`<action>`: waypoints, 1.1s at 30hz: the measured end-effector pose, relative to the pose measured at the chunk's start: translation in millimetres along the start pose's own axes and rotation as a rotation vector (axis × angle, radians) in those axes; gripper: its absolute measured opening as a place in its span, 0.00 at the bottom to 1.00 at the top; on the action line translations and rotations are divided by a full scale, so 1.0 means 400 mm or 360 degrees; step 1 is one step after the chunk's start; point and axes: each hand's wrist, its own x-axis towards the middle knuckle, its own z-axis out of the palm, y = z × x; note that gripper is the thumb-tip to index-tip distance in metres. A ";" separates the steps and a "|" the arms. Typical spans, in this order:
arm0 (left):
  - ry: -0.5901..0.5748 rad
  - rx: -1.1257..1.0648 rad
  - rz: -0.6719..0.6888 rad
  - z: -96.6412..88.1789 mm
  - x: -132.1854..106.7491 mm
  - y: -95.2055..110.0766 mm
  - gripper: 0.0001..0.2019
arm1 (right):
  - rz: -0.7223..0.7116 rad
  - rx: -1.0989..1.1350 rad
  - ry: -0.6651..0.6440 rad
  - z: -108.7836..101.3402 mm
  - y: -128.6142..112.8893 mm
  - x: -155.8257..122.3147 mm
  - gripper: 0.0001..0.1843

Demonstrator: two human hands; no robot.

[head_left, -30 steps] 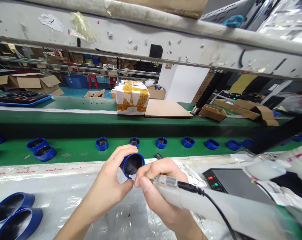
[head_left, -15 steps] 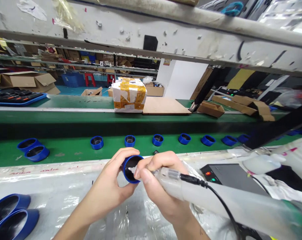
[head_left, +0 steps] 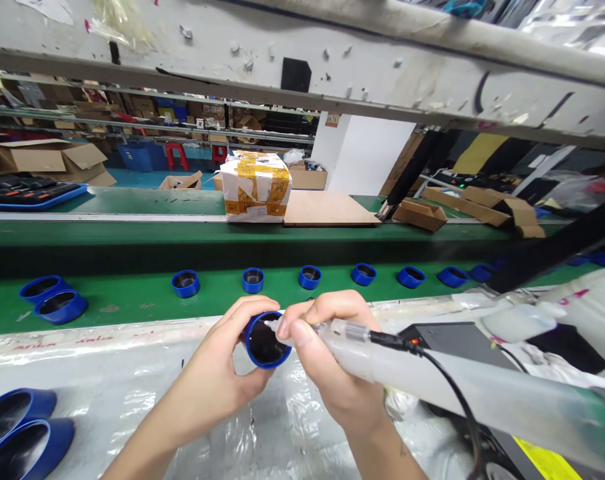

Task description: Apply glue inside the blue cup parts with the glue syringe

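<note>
Cup (head_left: 265,345) sits in left hand (head_left: 227,360) over the counter (head_left: 217,433), mouth facing camera; fingers across the top, thumb under. Right hand (head_left: 335,385) has its fingers pinched round the pen (head_left: 365,359), tip (head_left: 271,325) inside the cup near the upper wall. Change: tip went from lower rim up to there; left grip looks unchanged. Probably mid-pass along the inner wall; can't tell if anything's laid down. Pair of cups (head_left: 27,445) at left, row of cups (head_left: 309,277) behind on belt (head_left: 137,319).

A round blue cup (head_left: 265,348), black inside, sits tilted, mouth toward the camera, with a translucent, long-bodied tool (head_left: 411,368) lying aslant, its pointed tip (head_left: 272,325) at the opening
</note>
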 end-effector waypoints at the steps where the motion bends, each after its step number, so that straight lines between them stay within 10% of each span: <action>1: -0.0002 0.0004 -0.0001 -0.001 0.000 -0.001 0.28 | 0.0007 0.0018 0.0008 -0.002 0.001 0.001 0.16; 14: 0.0065 0.0142 -0.0059 -0.010 0.004 -0.018 0.28 | 0.0093 0.0175 0.0184 -0.011 0.008 0.024 0.10; 23: 0.1522 0.1003 -0.0905 -0.283 0.053 -0.223 0.35 | 0.0137 0.0453 0.0522 -0.055 -0.014 0.068 0.10; 27: 0.1435 0.1151 -0.1045 -0.327 0.037 -0.312 0.27 | 0.0192 0.0456 0.0613 -0.059 -0.010 0.075 0.11; 33: 0.1169 0.1317 -0.0649 -0.256 0.072 -0.331 0.02 | 0.0284 0.0293 0.0482 -0.047 0.009 0.061 0.13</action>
